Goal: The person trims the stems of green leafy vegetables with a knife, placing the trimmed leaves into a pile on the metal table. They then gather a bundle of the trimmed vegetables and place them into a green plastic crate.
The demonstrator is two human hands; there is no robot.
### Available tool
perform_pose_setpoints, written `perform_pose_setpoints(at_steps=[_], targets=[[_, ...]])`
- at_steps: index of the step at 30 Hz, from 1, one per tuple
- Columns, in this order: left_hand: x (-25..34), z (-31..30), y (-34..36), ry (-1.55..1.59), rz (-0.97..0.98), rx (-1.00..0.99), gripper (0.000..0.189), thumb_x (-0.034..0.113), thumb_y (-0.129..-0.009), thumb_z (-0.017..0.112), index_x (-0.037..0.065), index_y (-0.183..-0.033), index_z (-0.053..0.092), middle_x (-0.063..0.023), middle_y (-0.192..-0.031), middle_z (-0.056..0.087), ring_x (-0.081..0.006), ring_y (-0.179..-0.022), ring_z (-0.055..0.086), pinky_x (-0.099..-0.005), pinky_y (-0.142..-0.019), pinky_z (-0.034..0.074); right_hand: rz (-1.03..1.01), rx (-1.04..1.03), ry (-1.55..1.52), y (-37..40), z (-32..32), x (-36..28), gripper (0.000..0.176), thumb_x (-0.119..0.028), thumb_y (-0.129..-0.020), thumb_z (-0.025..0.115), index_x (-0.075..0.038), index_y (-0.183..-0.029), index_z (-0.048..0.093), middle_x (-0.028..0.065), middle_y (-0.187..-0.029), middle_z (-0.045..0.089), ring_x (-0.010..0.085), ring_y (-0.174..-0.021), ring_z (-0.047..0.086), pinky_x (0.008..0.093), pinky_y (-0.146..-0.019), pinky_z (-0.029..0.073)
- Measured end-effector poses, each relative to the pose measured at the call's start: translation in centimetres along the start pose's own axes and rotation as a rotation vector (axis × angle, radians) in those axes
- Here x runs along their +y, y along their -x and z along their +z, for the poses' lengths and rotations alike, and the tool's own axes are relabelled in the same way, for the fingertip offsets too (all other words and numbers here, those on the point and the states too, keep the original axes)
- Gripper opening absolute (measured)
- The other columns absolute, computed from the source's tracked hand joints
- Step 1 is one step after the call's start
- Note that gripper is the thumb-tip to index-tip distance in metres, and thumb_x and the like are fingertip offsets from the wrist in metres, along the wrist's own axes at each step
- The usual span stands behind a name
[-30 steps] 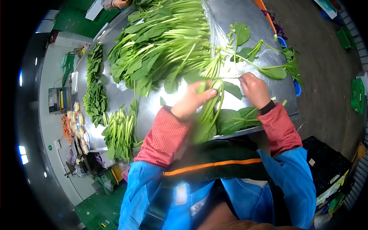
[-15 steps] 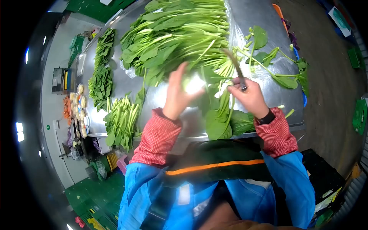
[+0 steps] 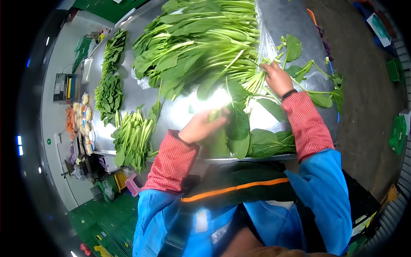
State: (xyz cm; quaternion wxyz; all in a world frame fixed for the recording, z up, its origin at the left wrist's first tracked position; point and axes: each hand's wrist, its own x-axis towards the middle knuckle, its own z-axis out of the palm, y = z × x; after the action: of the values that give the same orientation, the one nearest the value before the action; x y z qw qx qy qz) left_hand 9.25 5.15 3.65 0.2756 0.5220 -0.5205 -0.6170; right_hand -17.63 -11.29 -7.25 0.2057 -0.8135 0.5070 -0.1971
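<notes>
My right hand (image 3: 279,79) is closed around a knife; a bit of its thin dark blade (image 3: 255,63) points left over the cut stem ends. Beneath it spreads a large pile of long-stemmed leafy greens (image 3: 201,43), stems to the right. My left hand (image 3: 204,125), slightly blurred, has its fingers curled on a few leafy greens (image 3: 238,126) near the table's front edge. Broad loose leaves (image 3: 269,142) lie right of it. Left of that hand is a bunch of trimmed greens (image 3: 135,139), stems upward.
The metal table (image 3: 171,111) carries a row of greens (image 3: 110,85) along its left side. Clear plastic film (image 3: 266,34) lies by the pile, with loose trimmings (image 3: 317,81) at the right edge. Wrapped packs (image 3: 83,122) stand beyond the left edge, and green crates (image 3: 396,132) sit on the floor.
My right hand has moved up and forward with the knife toward the pile's stem ends. My left hand has come down and its spread fingers have closed on greens.
</notes>
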Motion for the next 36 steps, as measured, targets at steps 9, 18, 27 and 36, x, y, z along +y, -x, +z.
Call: perform_pose_setpoints(at_steps=[9, 18, 27, 36], targets=[[0.1, 1.2, -3.1, -0.138, 0.019, 0.286, 0.017, 0.012, -0.085, 0.073, 0.005, -0.099, 0.066, 0.0034, -0.08, 0.062, -0.0068, -0.071, 0.055, -0.0221, -0.068, 0.047, -0.077, -0.214, -0.429, 1.7, -6.0, 0.2, 0.035, -0.011, -0.075, 0.07, 0.0, -0.107, 0.06, 0.0103, -0.088, 0.059, 0.0223, -0.08, 0.058, 0.0335, -0.073, 0.048], [3.9, 6.1, -7.7, -0.503, 0.289, 0.189, 0.035, 0.014, -0.083, 0.074, 0.006, -0.116, 0.066, -0.0142, -0.106, 0.069, -0.0213, -0.093, 0.066, -0.0321, -0.084, 0.051, 0.007, 0.034, -0.668, 6.1, -10.4, -5.4, 0.027, -0.011, -0.081, 0.072, -0.002, -0.105, 0.063, 0.0043, -0.088, 0.062, 0.0145, -0.073, 0.059, 0.027, -0.066, 0.047], [6.4, 6.0, -5.8, 0.276, -0.056, -0.067, 0.035, 0.013, -0.089, 0.069, -0.001, -0.12, 0.059, -0.0017, -0.099, 0.065, -0.0082, -0.089, 0.058, -0.0242, -0.082, 0.047, -0.11, 0.206, -0.085, 9.6, -7.0, -1.2, 0.012, -0.013, -0.084, 0.066, -0.006, -0.094, 0.067, 0.009, -0.084, 0.063, 0.0288, -0.073, 0.063, 0.0359, -0.065, 0.051], [3.3, 5.8, -5.5, 0.096, 0.017, 0.068, 0.015, 0.012, -0.088, 0.07, 0.005, -0.094, 0.058, 0.0024, -0.091, 0.063, -0.0052, -0.083, 0.057, -0.0224, -0.073, 0.046, 0.074, -0.106, -1.041, 8.1, -8.1, -8.2, 0.027, -0.014, -0.083, 0.073, -0.001, -0.105, 0.062, -0.0039, -0.078, 0.052, 0.0056, -0.072, 0.048, 0.0221, -0.063, 0.042]])
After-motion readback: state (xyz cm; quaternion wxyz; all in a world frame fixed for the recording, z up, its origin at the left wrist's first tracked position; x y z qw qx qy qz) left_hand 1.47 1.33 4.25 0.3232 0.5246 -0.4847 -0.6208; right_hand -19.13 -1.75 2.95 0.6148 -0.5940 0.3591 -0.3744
